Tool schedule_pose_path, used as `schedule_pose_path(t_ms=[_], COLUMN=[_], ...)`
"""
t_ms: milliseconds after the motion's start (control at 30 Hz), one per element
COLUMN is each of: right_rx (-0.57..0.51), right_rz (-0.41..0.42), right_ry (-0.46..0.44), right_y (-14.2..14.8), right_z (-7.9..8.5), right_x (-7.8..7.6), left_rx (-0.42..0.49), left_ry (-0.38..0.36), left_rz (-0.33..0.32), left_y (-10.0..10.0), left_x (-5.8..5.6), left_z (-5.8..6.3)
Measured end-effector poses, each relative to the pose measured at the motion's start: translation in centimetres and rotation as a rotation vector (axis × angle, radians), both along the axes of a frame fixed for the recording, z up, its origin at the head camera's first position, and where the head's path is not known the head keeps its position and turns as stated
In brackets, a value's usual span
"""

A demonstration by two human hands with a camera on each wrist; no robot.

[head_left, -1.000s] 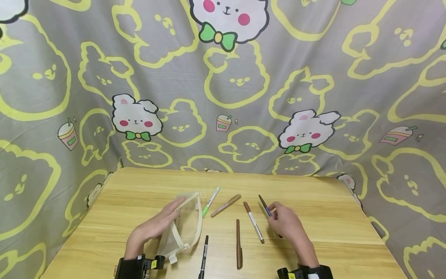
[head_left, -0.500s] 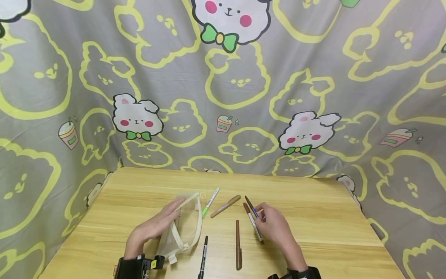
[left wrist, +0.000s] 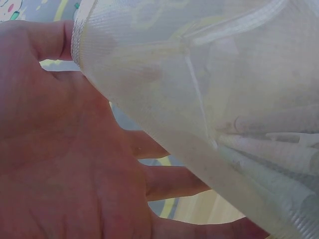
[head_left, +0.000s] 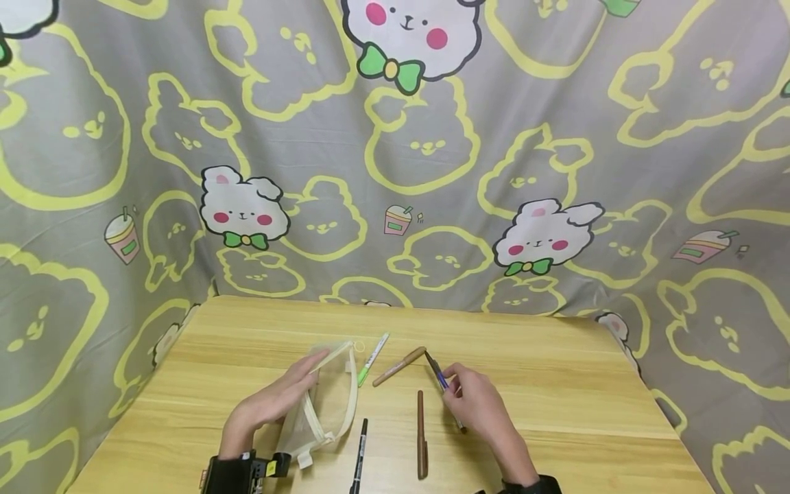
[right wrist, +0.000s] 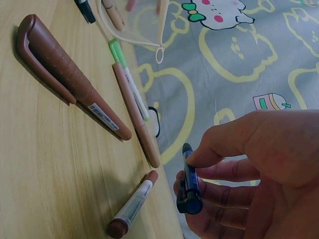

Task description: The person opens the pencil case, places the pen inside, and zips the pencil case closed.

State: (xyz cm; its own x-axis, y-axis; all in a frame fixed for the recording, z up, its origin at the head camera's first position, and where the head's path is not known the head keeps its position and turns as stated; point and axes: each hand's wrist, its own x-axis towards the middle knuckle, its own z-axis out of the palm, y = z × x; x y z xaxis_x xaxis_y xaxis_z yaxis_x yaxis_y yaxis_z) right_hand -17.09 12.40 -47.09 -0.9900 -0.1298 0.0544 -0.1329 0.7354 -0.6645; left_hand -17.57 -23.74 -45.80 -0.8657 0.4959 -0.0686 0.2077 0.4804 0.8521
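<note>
My right hand point(head_left: 476, 405) pinches a dark pen point(right wrist: 191, 186) with a blue section and a clip. Its far end stretches forward beyond my fingers. Below it on the table lies a marker with brown ends and a white label point(right wrist: 133, 206), partly covered by pen and hand in the head view. On the left, a see-through mesh pencil case point(head_left: 298, 431) gapes toward the right. Fingers fairly straight, my left hand point(head_left: 278, 398) rests against its left side. Pens inside the case point(left wrist: 279, 154) show blurred through the mesh in the left wrist view.
Loose on the wooden table point(head_left: 574, 384) lie a green-capped pen point(head_left: 374, 359), a tan pen point(head_left: 398, 366), a black pen point(head_left: 360, 456) and a brown pen with a clip point(head_left: 422, 436). A patterned curtain point(head_left: 432, 158) surrounds the table's back and sides.
My right hand has moved left with the dark pen, from the right of the brown-and-white marker to over it. My left hand and the pencil case have stayed put.
</note>
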Motion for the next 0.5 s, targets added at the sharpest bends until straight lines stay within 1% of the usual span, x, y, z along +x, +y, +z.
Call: schedule_pose_path(t_ms=[267, 500], right_rx=[-0.063, -0.095], right_rz=[0.036, 0.105], right_ry=[0.005, 0.069], right_y=[-0.9, -2.3], right_z=[-0.2, 0.2], right_x=[-0.3, -0.6], left_rx=[0.008, 0.012], left_ry=[0.011, -0.005], left_rz=[-0.012, -0.004], left_y=[-0.2, -0.1], left_x=[0.0, 0.0], left_z=[-0.1, 0.0])
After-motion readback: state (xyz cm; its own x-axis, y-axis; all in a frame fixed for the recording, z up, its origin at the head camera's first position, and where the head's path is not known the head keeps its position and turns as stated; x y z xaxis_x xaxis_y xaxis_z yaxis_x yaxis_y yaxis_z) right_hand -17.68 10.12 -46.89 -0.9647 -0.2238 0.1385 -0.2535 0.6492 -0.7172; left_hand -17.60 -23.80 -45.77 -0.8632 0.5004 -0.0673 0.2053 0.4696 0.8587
